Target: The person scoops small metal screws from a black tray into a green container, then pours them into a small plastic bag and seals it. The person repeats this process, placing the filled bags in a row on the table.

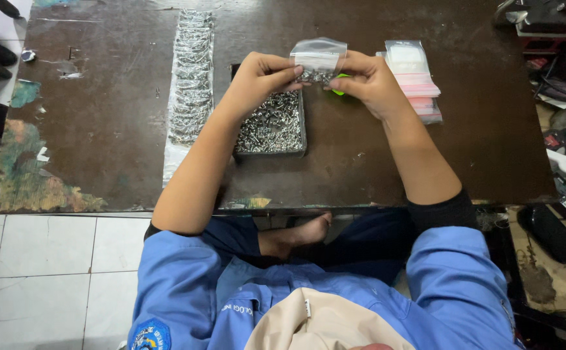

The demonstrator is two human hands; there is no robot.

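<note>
The left hand [260, 76] hid the tray's [302, 133] upper corner; the green object [339, 89] (mostly behind the right hand [367, 81]) was unidentifiable; the bag's [320, 57] contents were blurred.

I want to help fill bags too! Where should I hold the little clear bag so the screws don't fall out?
Hold the small clear bag by its two side edges, coming in from left and right, as the left hand and right hand do. Probably safest: the screws sit in its lower end, and its other end, away from the person, is flat and empty.
</note>
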